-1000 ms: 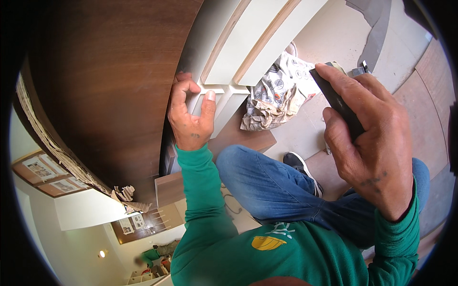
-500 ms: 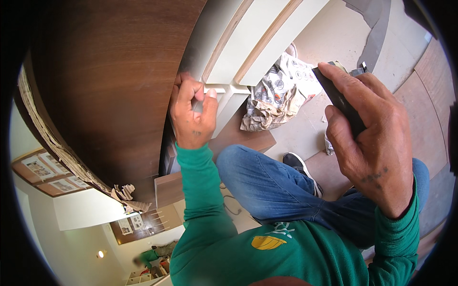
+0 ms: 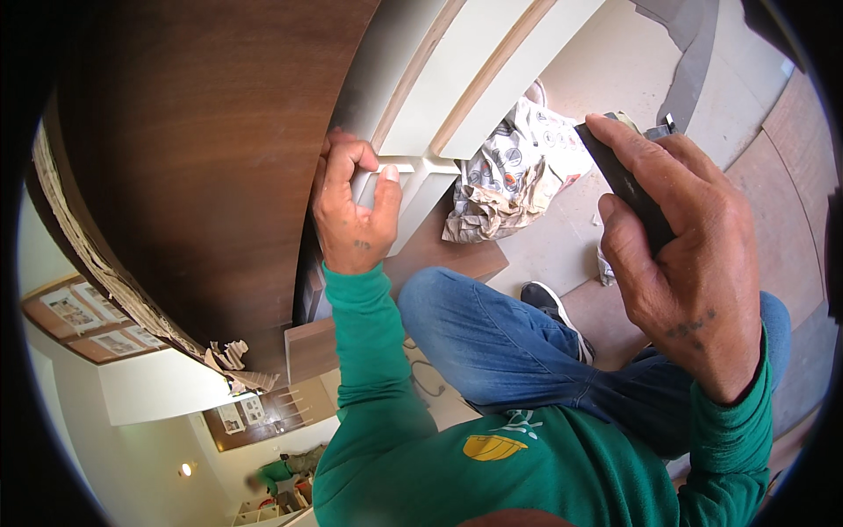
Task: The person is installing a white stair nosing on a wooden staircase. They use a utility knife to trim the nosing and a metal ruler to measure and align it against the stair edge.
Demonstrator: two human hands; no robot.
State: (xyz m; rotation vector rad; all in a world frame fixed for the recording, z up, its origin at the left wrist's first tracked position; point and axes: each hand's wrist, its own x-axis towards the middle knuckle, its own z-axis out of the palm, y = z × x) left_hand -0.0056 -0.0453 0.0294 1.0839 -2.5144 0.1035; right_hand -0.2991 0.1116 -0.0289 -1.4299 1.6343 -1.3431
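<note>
My left hand [image 3: 358,206] is at the gap between a brown wood panel [image 3: 211,167] and a white panelled front with wooden strips [image 3: 457,75]. Its index finger is bent, with the tip at a white rail [image 3: 395,165]. The thumb points up, apart from the index finger, and the other fingers are partly hidden against the brown panel. On the right, my right hand [image 3: 689,228] is closed around a dark flat block [image 3: 634,189]. The index finger lies stretched along the block, which is held above the floor, away from the panels.
Crumpled printed paper [image 3: 518,176] lies beyond my knees, beside the white front. Brown boards [image 3: 773,211] cover the floor at right, and a grey strip [image 3: 694,61] lies farther off. Torn cardboard [image 3: 97,255] edges the brown panel. Another person [image 3: 279,472] is in the background at lower left.
My left index finger has shifted slightly at the white rail, and its gap to the thumb looks a little different. My right hand keeps the dark block in the same place.
</note>
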